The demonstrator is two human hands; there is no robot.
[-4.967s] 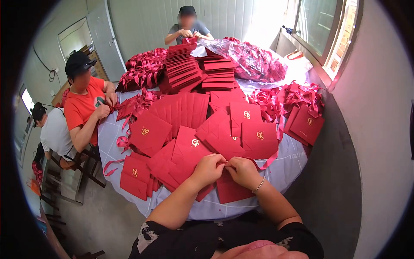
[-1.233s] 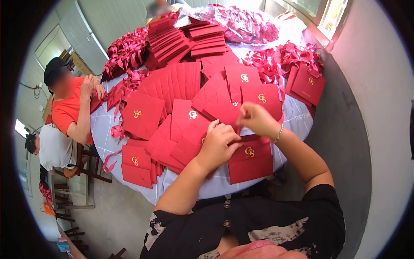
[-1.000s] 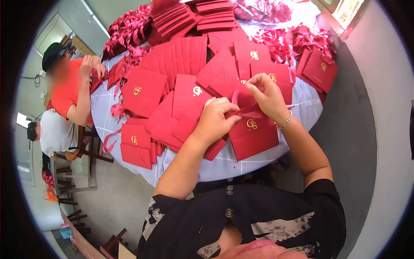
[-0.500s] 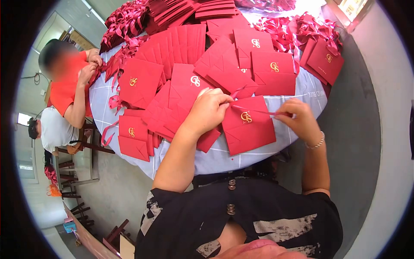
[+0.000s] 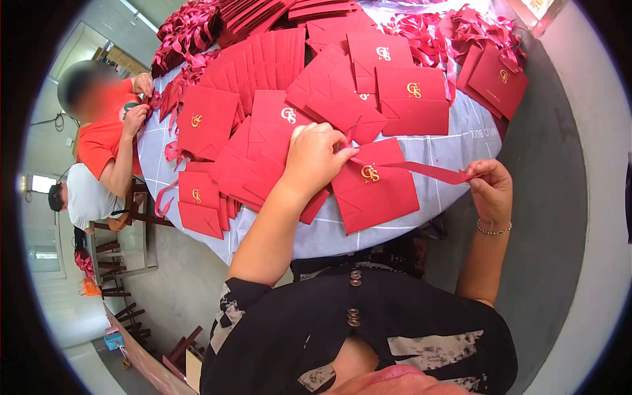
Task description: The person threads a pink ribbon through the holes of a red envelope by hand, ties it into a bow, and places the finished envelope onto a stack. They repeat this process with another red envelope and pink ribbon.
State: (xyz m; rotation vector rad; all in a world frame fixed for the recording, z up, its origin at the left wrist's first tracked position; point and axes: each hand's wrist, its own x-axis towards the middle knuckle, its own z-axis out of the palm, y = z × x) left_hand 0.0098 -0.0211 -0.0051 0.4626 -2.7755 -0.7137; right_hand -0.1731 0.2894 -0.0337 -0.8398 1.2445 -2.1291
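Note:
A red paper bag point(image 5: 376, 197) with a gold monogram lies flat near the table's front edge. A dark pink ribbon point(image 5: 428, 170) runs from the bag's top edge out to the right. My left hand point(image 5: 317, 157) is closed at the bag's upper left corner, thumb and finger pinching the ribbon there. Off the bag's right side, my right hand point(image 5: 492, 186) pinches the ribbon's other end between thumb and fingers, and the stretch between both hands looks nearly taut. A short ribbon piece sticks up beside my left fingertips.
More red bags point(image 5: 263, 141) lie overlapped to the left and behind, over a pale blue checked tablecloth point(image 5: 471, 135). Ribbon heaps point(image 5: 191, 36) sit at the back. A co-worker in an orange top point(image 5: 108, 141) handles ribbon at the left edge; another person in white point(image 5: 92, 195) sits beyond.
My right hand has moved right and slightly down, drawing out a longer stretch of ribbon. My left hand stays at the bag's top corner. The view has shifted slightly.

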